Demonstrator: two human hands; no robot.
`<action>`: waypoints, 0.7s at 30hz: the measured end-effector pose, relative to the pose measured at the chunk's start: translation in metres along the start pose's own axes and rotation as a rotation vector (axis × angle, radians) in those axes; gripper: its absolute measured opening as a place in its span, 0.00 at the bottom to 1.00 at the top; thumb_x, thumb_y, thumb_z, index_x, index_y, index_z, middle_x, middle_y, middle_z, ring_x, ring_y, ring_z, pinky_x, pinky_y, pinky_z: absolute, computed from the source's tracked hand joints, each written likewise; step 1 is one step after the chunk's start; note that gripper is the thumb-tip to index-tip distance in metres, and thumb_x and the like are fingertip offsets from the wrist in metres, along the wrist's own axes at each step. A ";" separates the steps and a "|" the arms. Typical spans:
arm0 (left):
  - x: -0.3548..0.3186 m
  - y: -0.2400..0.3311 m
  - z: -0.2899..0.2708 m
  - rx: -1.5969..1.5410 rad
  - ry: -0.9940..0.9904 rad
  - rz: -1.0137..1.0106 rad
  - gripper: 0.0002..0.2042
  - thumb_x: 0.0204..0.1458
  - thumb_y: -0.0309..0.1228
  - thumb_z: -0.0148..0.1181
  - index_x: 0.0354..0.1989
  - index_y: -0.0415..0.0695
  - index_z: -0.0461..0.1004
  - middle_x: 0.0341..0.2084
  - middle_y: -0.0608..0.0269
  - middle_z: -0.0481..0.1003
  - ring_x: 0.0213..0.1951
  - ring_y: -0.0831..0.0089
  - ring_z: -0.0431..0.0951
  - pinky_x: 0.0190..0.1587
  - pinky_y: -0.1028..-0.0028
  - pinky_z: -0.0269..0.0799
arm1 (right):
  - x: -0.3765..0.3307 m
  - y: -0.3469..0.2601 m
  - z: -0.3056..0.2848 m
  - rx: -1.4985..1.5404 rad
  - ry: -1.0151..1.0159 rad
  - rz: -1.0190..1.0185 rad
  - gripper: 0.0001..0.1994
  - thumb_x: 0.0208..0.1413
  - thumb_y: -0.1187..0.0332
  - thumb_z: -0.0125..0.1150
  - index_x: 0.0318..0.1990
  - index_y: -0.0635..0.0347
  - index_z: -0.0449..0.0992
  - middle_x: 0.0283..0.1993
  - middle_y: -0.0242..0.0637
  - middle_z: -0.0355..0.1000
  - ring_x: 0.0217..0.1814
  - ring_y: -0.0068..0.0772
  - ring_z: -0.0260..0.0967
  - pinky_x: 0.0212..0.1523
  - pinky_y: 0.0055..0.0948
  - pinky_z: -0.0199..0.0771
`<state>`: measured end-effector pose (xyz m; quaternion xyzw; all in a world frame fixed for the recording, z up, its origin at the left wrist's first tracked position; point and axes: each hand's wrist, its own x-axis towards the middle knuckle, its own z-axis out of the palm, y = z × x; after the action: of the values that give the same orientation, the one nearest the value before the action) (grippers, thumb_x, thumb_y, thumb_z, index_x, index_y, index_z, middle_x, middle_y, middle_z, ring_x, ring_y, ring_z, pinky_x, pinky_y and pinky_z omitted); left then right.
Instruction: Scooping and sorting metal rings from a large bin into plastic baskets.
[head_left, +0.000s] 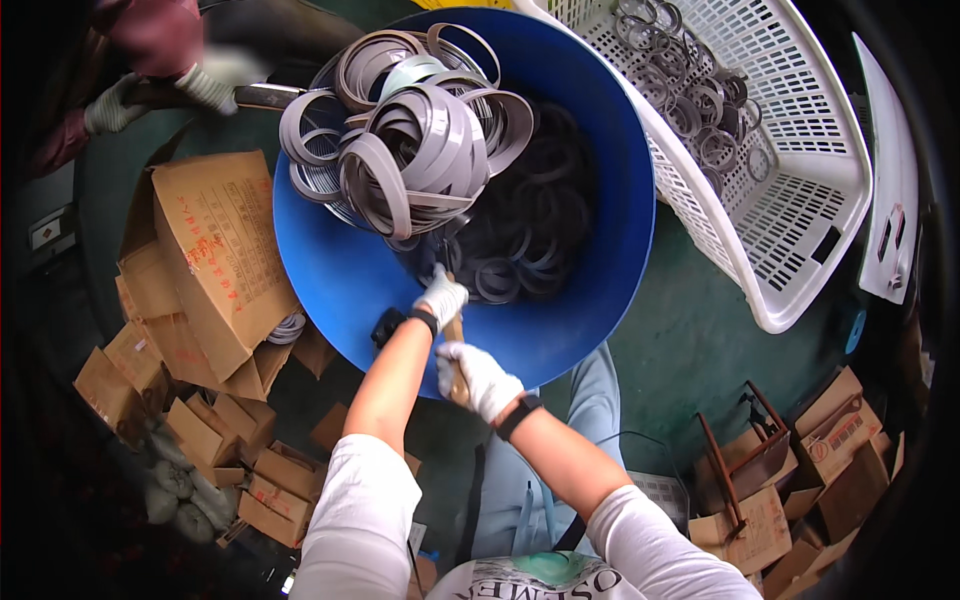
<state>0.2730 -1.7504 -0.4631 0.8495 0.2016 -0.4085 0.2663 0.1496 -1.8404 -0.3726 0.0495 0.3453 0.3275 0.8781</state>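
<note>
My left hand [442,297], in a white glove, grips the upper part of a wooden handle [455,328]. Closer to me, my right hand [482,382], also gloved, is closed round the same handle near its end. The tool's far end goes down among dark grey rings [535,225] inside a big blue tub [345,270], so its head cannot be made out. Over the tub's far left side, a wire basket [312,180] is heaped with glossy grey rings [425,135].
A co-worker's gloved hands [208,90] hold the basket's long handle [268,96] at the far left. On the right stands a white slotted crate [790,215] with more rings. Cardboard boxes [225,260] crowd the left; a brown frame [745,460] and cartons [845,430] lie near right.
</note>
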 end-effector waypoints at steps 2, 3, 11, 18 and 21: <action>-0.033 0.004 0.003 -0.135 -0.077 -0.016 0.42 0.43 0.22 0.58 0.68 0.47 0.44 0.25 0.51 0.74 0.26 0.59 0.76 0.29 0.57 0.73 | -0.025 0.021 -0.011 -0.131 0.101 -0.035 0.07 0.54 0.67 0.55 0.26 0.54 0.67 0.17 0.29 0.62 0.15 0.27 0.60 0.16 0.26 0.62; -0.047 -0.004 -0.002 -0.270 -0.177 -0.018 0.51 0.40 0.20 0.56 0.69 0.50 0.25 0.27 0.51 0.71 0.18 0.64 0.71 0.20 0.66 0.70 | -0.037 0.031 -0.012 -0.173 0.132 -0.038 0.07 0.54 0.67 0.56 0.26 0.54 0.67 0.17 0.29 0.61 0.16 0.26 0.60 0.17 0.25 0.63; -0.041 0.010 -0.018 -0.698 -0.281 -0.181 0.15 0.43 0.25 0.58 0.39 0.48 0.61 0.15 0.61 0.67 0.14 0.68 0.69 0.20 0.67 0.70 | -0.033 0.017 0.018 0.353 0.021 0.004 0.05 0.54 0.71 0.57 0.33 0.57 0.67 0.22 0.27 0.64 0.20 0.22 0.63 0.21 0.22 0.69; -0.014 0.025 -0.020 -0.592 -0.522 -0.227 0.09 0.44 0.34 0.56 0.23 0.41 0.69 0.13 0.61 0.69 0.17 0.70 0.69 0.24 0.73 0.67 | -0.006 -0.005 0.034 0.677 -0.186 -0.020 0.05 0.57 0.69 0.54 0.33 0.57 0.65 0.21 0.26 0.63 0.21 0.22 0.64 0.23 0.22 0.70; -0.025 0.012 -0.004 -0.812 -0.562 -0.353 0.10 0.45 0.34 0.57 0.22 0.42 0.68 0.13 0.65 0.67 0.17 0.72 0.69 0.25 0.74 0.67 | -0.032 0.000 0.029 0.560 -0.112 -0.113 0.05 0.58 0.68 0.53 0.32 0.55 0.66 0.19 0.25 0.63 0.18 0.21 0.62 0.22 0.21 0.67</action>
<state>0.2673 -1.7611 -0.4374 0.4886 0.4047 -0.5482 0.5449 0.1507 -1.8553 -0.3323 0.2888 0.3752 0.1670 0.8648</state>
